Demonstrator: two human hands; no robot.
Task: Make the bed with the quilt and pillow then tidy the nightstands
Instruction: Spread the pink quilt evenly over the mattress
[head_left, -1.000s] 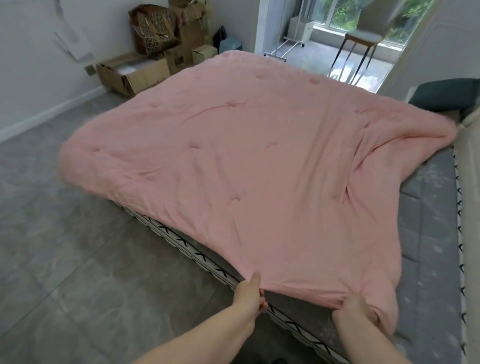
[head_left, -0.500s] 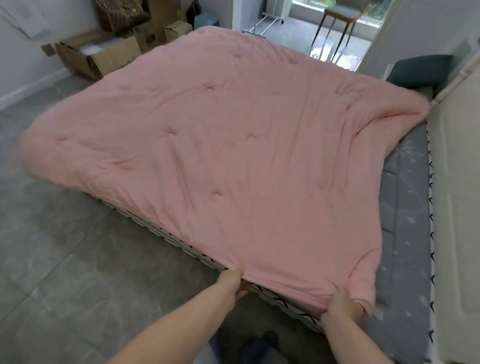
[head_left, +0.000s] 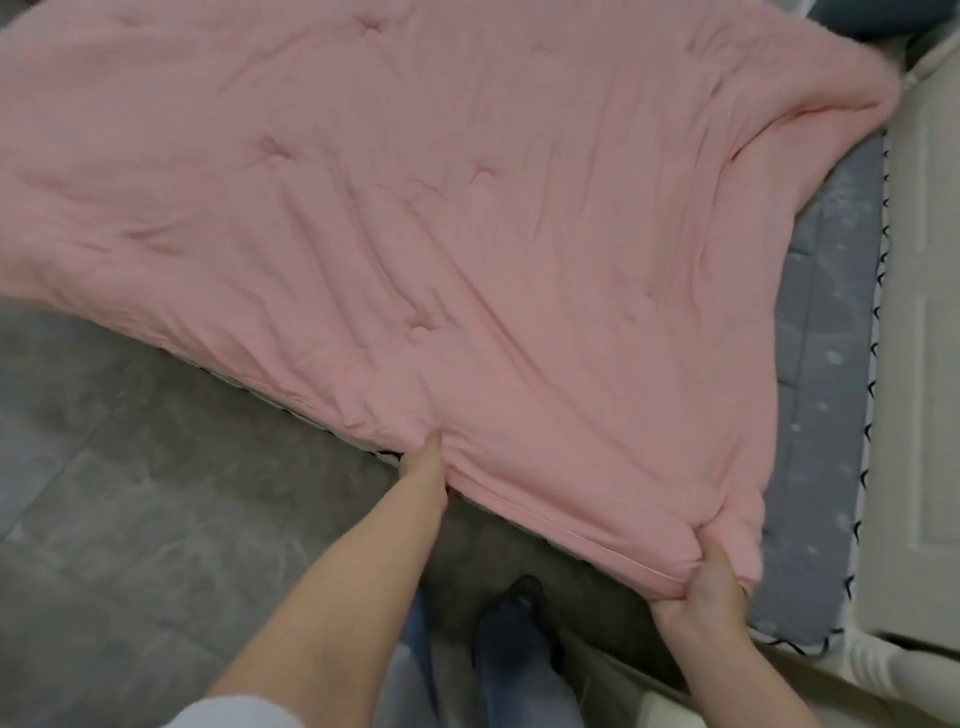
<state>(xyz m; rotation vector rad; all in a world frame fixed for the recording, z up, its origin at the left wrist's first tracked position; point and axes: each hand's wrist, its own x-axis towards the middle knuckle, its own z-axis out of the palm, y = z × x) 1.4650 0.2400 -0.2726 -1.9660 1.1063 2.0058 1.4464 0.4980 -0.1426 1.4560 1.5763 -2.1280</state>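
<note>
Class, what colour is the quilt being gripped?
Plain pink quilt, seen in the head view.

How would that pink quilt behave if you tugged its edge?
Probably floppy: the quilt creases toward the left hand and right hand gripping its edge. Likely light and puffy, given its tufted dimples. It may slide across the grey mattress.

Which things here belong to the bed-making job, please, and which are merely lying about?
In the job:
quilt, gripped at its near edge by both hands
left hand
right hand
mattress, partly uncovered
dark pillow, at the top edge

Lying about:
headboard
floor
</note>
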